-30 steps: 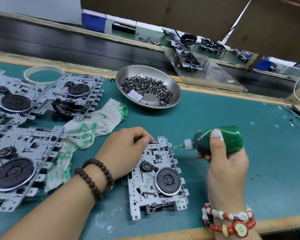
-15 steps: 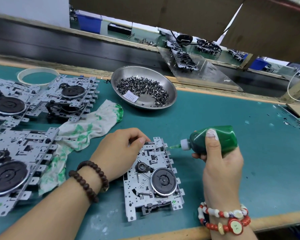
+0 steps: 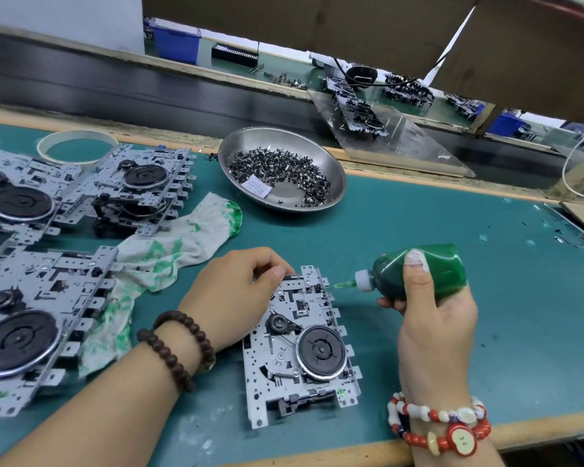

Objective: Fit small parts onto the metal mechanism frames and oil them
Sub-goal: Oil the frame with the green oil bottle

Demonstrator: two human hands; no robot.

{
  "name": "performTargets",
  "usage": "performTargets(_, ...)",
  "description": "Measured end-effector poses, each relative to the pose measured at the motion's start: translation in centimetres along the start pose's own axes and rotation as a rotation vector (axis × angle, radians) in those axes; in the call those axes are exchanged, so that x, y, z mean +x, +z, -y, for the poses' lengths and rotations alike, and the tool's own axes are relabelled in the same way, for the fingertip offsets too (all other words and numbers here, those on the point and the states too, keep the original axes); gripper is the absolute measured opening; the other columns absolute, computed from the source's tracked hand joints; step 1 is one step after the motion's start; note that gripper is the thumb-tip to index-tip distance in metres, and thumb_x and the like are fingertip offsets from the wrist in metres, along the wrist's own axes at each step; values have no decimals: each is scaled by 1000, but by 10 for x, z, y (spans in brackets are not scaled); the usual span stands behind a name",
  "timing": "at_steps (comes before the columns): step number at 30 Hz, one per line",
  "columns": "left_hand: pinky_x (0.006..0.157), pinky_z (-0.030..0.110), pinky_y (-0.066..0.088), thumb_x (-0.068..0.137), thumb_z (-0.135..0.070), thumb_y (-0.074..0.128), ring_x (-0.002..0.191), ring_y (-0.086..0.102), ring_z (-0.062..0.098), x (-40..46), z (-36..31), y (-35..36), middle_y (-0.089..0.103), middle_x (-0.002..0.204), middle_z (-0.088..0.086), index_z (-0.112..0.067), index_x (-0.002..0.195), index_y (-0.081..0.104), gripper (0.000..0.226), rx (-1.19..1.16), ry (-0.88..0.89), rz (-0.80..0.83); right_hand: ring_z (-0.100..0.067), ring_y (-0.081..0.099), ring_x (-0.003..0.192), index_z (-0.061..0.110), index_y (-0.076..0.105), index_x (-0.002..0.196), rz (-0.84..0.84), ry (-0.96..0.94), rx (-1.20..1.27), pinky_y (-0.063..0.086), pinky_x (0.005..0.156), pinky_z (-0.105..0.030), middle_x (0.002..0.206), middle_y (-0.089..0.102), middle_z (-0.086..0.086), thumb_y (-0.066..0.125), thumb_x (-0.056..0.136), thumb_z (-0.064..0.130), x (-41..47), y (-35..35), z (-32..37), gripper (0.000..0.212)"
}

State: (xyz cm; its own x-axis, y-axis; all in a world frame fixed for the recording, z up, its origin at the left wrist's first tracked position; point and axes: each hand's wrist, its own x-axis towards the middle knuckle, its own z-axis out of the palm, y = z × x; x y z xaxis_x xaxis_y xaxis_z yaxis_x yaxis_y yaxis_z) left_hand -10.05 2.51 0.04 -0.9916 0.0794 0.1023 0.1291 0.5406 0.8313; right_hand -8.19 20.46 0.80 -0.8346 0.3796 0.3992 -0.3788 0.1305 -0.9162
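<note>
A metal mechanism frame [image 3: 300,348] with a black flywheel lies on the green mat in front of me. My left hand [image 3: 236,294] rests on its far left corner, with the fingers curled and the fingertips on the frame's top edge; whether they pinch a small part I cannot tell. My right hand [image 3: 432,318] grips a green oil bottle [image 3: 418,271] laid sideways. Its white nozzle tip touches the frame's far right edge. A steel bowl [image 3: 334,170] beyond holds several small dark parts [image 3: 280,170].
Several more mechanism frames [image 3: 31,298] are stacked at the left, some on top of others [image 3: 132,187]. A green-stained white cloth [image 3: 169,247] lies between them and my left hand. A tape ring [image 3: 76,146] sits at the back left. A clear sloped panel [image 3: 402,139] stands behind the bowl.
The bottle's nozzle has come left until it touches the frame's far right edge. My left hand has stayed on the frame's top corner. The view has shifted slightly.
</note>
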Motion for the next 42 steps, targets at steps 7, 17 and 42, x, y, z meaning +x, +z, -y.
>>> performTargets(7, 61, 3, 36, 90, -22, 55, 68, 51, -6, -1, 1, 1, 59, 71, -17, -39, 72, 59, 25, -53, 19, -57, -1, 56, 54, 16, 55, 81, -75, 152, 230, 47, 47, -16, 63, 64, 8, 56, 74, 41, 3, -4, 3, 27)
performTargets(17, 61, 2, 34, 90, -23, 54, 67, 48, -10, 1, 2, 2, 58, 71, -16, -40, 73, 57, 24, -57, 29, -45, -19, 68, 72, 25, 69, 75, 329, 246, 211, 55, 62, -26, 74, 69, -5, 71, 60, 65, -11, 14, 3, 43)
performTargets(42, 62, 1, 36, 92, -25, 51, 68, 49, -5, 2, 1, 1, 55, 72, -18, -38, 76, 57, 21, -55, 10, -31, -29, 66, 77, 23, 68, 82, 351, 185, 9, 55, 77, -45, 79, 70, -8, 65, 67, 57, -13, 11, -3, 38)
